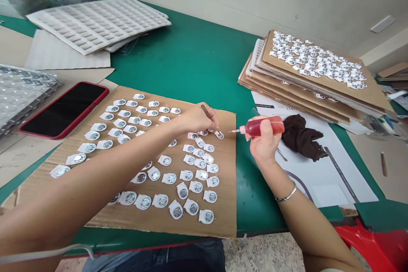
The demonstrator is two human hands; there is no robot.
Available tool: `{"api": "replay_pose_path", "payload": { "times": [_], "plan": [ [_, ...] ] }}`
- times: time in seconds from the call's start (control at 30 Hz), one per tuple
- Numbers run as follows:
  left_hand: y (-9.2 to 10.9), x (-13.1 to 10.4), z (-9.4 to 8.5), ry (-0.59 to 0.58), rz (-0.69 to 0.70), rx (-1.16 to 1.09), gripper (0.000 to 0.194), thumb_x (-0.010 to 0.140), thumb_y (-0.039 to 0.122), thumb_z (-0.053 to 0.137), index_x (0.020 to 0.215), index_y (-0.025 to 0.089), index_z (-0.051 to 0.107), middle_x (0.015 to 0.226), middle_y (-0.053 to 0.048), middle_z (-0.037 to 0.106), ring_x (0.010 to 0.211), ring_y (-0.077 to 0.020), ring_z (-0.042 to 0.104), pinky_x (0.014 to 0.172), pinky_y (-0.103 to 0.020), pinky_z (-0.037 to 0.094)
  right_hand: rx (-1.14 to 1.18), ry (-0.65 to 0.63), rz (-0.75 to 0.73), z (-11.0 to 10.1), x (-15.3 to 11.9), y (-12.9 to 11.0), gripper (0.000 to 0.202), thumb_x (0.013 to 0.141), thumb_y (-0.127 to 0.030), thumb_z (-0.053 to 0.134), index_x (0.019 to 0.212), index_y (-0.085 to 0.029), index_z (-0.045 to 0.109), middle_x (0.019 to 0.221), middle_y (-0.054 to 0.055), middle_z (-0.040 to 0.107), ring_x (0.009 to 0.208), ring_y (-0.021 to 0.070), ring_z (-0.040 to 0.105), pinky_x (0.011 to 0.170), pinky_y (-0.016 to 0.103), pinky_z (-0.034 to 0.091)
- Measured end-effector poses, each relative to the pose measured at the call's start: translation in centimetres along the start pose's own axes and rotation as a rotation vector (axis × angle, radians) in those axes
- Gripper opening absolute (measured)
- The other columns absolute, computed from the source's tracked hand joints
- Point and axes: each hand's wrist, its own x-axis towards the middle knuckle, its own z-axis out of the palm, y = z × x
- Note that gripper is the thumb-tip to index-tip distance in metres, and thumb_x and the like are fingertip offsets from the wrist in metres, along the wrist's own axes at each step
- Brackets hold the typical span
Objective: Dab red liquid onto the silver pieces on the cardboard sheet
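My left hand (196, 120) reaches over the cardboard sheet (225, 212), pinching a pair of dark tweezers (205, 111). Their tips meet a small white piece with a round metal disc (219, 135) near the sheet's right edge. Wrapped in my right hand (264, 148) is a squeeze bottle of red liquid (258, 127), held sideways. Its thin needle nozzle (235, 131) points left, a short gap from that piece. Rows of similar white pieces with metal discs (196, 186) cover the cardboard; my left forearm hides some of them.
A red-cased phone (65, 110) lies at left. White moulded trays (95, 23) are stacked behind it. At back right rises a pile of cardboard sheets (318, 89) bearing more pieces. A dark cloth (301, 138) rests on printed paper (328, 182). A red stool (369, 242) stands lower right.
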Motion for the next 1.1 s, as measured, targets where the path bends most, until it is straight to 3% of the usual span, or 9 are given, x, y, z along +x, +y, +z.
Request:
{"api": "replay_pose_path", "payload": {
  "times": [0.1,0.23,0.37,0.53,0.67,1.1],
  "plan": [
    [0.9,-2.0,-0.6,0.092,0.027,-0.009,0.012,0.067,0.024,0.071,0.072,0.014,0.068,0.061,-0.004,0.064,0.05,-0.0109,0.054,0.041,-0.02,0.035,0.123,0.112,0.104,-0.9,0.9,-0.5,0.038,0.075,-0.054,0.061,0.078,-0.017,0.056,0.066,-0.001,0.059,0.041,0.0103,0.054,0.033,0.021,0.034],
    [0.9,-5.6,-0.3,0.265,0.092,0.053,0.016,0.072,0.03,0.068,0.076,0.015,0.069,0.069,-0.003,0.067,0.058,-0.0119,0.058,0.048,-0.021,0.041,0.184,0.14,0.177,-1.3,1.4,-1.4,0.04,0.073,-0.057,0.061,0.083,-0.019,0.054,0.066,-0.002,0.058,0.049,0.0123,0.06,0.035,0.019,0.035],
    [-0.7,-7.9,1.3,0.265,0.146,0.179,0.012,0.077,0.025,0.062,0.075,0.016,0.069,0.064,-0.001,0.065,0.058,-0.0104,0.056,0.053,-0.021,0.041,0.162,0.077,0.259,0.0,1.6,-2.9,0.037,0.074,-0.053,0.063,0.083,-0.019,0.055,0.064,-0.002,0.059,0.049,0.0129,0.061,0.035,0.019,0.035],
    [-1.9,-8.0,2.5,0.213,0.155,0.242,0.012,0.079,0.019,0.059,0.075,0.015,0.07,0.061,0.0,0.063,0.054,-0.0087,0.053,0.051,-0.021,0.038,0.083,-0.032,0.232,2.6,1.6,-5.0,0.035,0.075,-0.051,0.063,0.079,-0.018,0.055,0.058,-0.002,0.058,0.046,0.0124,0.061,0.033,0.019,0.032],
    [-1.8,-7.9,2.6,0.186,0.15,0.224,0.013,0.08,0.02,0.059,0.075,0.015,0.069,0.06,0.0,0.063,0.053,-0.0087,0.052,0.05,-0.021,0.037,0.092,-0.028,0.135,3.7,1.1,-5.1,0.031,0.08,-0.049,0.058,0.078,-0.019,0.055,0.056,-0.003,0.057,0.046,0.0119,0.061,0.033,0.02,0.033],
    [-2.4,-7.5,3.0,0.216,0.183,0.218,0.012,0.079,0.019,0.06,0.071,0.015,0.069,0.056,0.002,0.061,0.049,-0.0073,0.047,0.049,-0.02,0.036,0.084,-0.004,0.117,3.4,0.3,-3.9,0.028,0.08,-0.047,0.059,0.08,-0.02,0.053,0.053,-0.005,0.056,0.046,0.0136,0.062,0.034,0.021,0.034]
  ]
}}
